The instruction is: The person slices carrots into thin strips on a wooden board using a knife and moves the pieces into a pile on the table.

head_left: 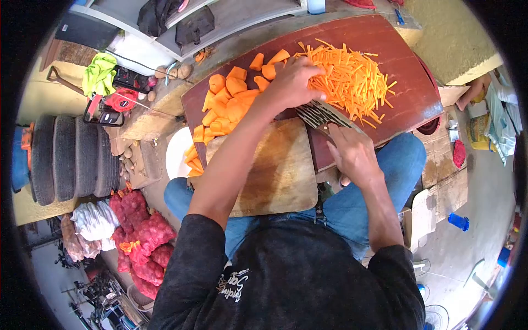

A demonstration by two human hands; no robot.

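Observation:
My left hand reaches over the dark red table, at the left edge of a heap of thin carrot strips. Its thumb and fingers are apart, and I see nothing held between them. A wide knife with a dark-and-light striped blade is in my right hand, fingers closed around the handle. The blade lies low beside the strips, its tip near my left thumb. Peeled carrot chunks are piled left of my left arm. The wooden cutting board rests across my lap, with a dark stain.
A white basin with carrot pieces stands left of the board. Tyres and red mesh sacks are on the left. Cardboard and a blue object lie on the floor at the right.

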